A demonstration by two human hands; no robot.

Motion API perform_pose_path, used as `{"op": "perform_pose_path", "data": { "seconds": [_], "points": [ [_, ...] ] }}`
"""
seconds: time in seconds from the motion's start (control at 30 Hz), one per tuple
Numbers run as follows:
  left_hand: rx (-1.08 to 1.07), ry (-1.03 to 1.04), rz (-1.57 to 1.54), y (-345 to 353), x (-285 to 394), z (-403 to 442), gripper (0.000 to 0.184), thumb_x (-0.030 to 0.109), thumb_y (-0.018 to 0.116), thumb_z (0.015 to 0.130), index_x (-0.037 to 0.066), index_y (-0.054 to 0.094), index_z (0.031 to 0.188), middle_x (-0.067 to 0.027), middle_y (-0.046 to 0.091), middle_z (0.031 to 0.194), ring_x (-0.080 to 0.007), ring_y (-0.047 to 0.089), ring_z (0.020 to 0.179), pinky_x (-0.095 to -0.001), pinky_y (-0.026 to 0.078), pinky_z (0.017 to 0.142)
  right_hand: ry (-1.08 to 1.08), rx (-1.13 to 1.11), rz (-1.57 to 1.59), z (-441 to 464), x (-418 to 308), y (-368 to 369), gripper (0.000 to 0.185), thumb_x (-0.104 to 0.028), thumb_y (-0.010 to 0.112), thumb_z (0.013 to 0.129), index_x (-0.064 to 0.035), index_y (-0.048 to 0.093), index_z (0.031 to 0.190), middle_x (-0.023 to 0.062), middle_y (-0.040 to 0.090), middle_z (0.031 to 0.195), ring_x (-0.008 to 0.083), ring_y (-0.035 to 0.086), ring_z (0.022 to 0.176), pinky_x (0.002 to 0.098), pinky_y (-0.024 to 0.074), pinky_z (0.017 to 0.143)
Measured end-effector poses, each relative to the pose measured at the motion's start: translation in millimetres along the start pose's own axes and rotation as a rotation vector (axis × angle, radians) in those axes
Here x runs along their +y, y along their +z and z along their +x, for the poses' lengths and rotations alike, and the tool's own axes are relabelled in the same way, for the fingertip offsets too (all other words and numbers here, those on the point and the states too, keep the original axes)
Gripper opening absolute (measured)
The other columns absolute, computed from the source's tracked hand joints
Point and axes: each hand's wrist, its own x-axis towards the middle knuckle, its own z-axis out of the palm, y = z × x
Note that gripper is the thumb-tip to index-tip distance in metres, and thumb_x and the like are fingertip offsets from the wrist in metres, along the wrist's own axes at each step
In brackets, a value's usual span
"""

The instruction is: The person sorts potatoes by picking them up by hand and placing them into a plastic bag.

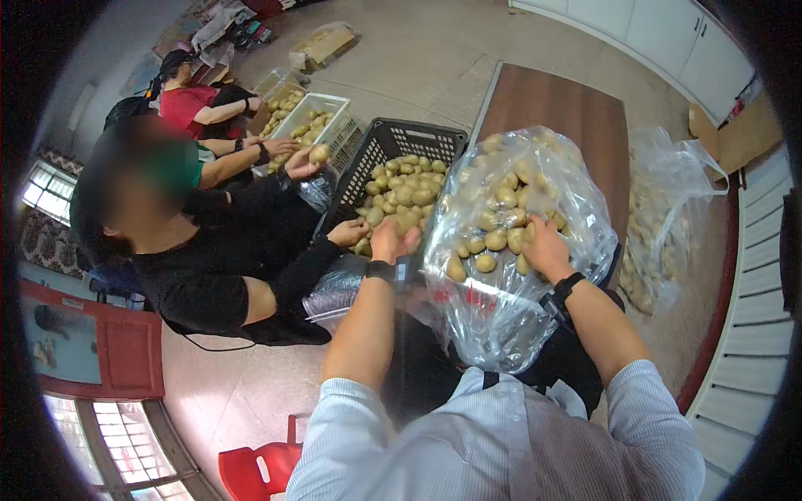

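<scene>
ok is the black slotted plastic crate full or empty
Partly full: round pale-yellow potatoes lie piled in the crate, but its far wall shows bare above them.

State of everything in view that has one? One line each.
Black crate, open-topped, holding potatoes
White crate, open-topped, holding potatoes
Near plastic bag, part filled with potatoes
Floor bag, on the right, loaded
White cabinet doors, closed
Left hand, at black crate, grip unclear
Right hand, at bagged potatoes, grip unclear

Red print [469, 295] on clear plastic bag [505, 332], too blurred to read.
</scene>
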Motion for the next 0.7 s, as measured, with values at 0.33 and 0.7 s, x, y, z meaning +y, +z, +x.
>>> {"op": "perform_pose_path", "data": {
  "seconds": [0.33,0.7],
  "points": [
    [0.055,0.559,1.848,-3.2,0.9,-4.0,0.027,0.025,0.067,0.08,0.008,0.064,0.101,-0.0154,0.065,0.089,-0.0301,0.065,0.076,-0.0394,0.053,0.064,0.094,-0.107,0.867,3.6,3.8,12.7,0.036,-0.017,0.056,0.079,-0.0045,0.052,0.113,0.01,0.06,0.098,0.0206,0.06,0.077,0.0323,0.049,0.068],
    [-0.333,-0.08,0.652,112.1,-8.9,-71.9,0.039,0.025,0.06,0.089,0.006,0.05,0.122,-0.0086,0.061,0.101,-0.0198,0.064,0.075,-0.0317,0.054,0.059,0.154,-0.862,1.473,-9.3,-7.2,0.9,0.029,-0.027,0.046,0.094,-0.0102,0.05,0.117,0.0078,0.06,0.083,0.0132,0.047,0.05,0.0254,0.0361,0.042]
  ]
}}
